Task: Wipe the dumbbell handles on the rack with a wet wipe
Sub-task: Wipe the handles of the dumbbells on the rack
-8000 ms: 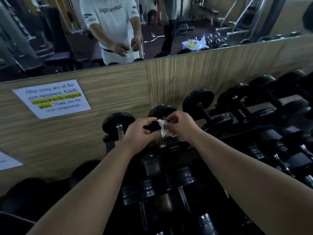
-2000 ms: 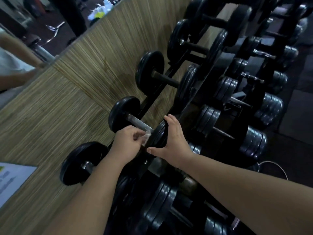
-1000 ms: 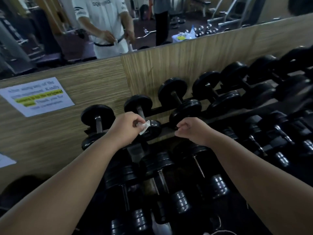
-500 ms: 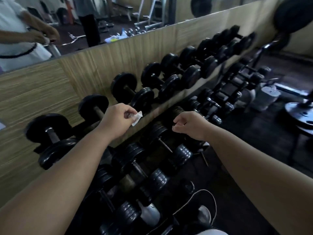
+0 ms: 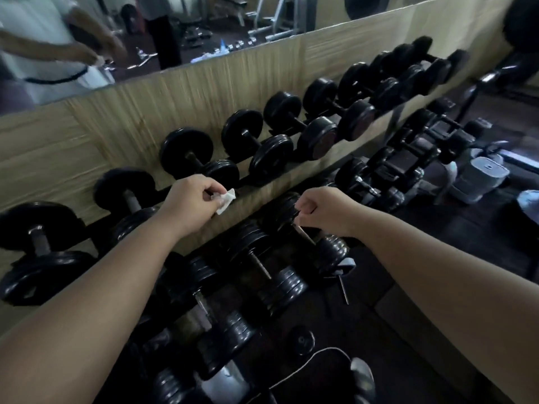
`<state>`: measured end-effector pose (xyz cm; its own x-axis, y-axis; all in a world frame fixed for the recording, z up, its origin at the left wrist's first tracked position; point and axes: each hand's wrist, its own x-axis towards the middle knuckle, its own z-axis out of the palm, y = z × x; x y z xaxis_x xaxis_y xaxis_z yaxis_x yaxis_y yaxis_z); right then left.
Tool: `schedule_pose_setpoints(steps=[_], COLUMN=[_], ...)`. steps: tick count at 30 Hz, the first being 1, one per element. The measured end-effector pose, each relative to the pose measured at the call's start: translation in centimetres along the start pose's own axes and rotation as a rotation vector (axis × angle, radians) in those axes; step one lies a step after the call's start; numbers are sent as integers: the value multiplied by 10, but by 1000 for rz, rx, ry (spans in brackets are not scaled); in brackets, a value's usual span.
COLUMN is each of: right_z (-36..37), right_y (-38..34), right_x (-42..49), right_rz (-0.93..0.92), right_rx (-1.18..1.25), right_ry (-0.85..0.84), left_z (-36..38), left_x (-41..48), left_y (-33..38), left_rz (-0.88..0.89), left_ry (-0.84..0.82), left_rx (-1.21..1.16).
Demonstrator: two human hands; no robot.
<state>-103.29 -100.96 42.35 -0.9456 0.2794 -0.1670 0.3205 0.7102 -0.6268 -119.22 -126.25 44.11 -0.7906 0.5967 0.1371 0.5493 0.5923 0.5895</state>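
Note:
My left hand (image 5: 191, 204) pinches a small white wet wipe (image 5: 225, 199) in the air, just in front of the near plate of a black dumbbell (image 5: 201, 163) on the top row of the rack. The wipe touches no handle. My right hand (image 5: 325, 211) hovers with curled fingers above the lower row, over a dumbbell with a thin metal handle (image 5: 304, 234); it holds nothing that I can see. More black dumbbells (image 5: 256, 141) line the top row to the right and left.
A wood-grain wall panel (image 5: 116, 135) with a mirror above it runs behind the rack. Lower rows hold several stacked-plate dumbbells (image 5: 262, 266). A white cable (image 5: 309, 360) lies on the dark floor at the bottom. Grey weights (image 5: 481, 176) stand on the floor at right.
The view has swung right along the rack. My left hand carried the wipe off the dumbbell handle it was wiping; my right hand left the plate it steadied and now hangs curled over the lower row.

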Motion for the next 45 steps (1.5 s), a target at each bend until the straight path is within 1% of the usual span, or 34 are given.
schedule_pose_setpoints(steps=[4,7,10,15,24,27,34,40,45], right_z=[-45,-70,-86,-94,-92,-90,-90,-89,-79], right_y=[29,46,58,64,51,45,38,32,13], right_x=[36,55,67,81,97,105,124,156,194], right_rz=[-96,-180,-261,-320,-381,-384,-436,-470,-484], right_rx=[56,47,47,82,59,66,81,30,-5], right_ry=[-80,-160,-205,-214,-306,-328,-346,-314,-372], left_z=[21,31,38,38,35,39,50,57,55], left_x=[20,20,10,-1,2,3,18,45,71], left_y=[20,31,46,67,79,77,74,57,32], left_rz=[-163,-275,-341,-419,-452,-507,-519,-514,-547], left_ry=[81,152,225,270,367,386,416,452,511], left_rx=[39,34,7,54,93,42,-13,-33,-63])
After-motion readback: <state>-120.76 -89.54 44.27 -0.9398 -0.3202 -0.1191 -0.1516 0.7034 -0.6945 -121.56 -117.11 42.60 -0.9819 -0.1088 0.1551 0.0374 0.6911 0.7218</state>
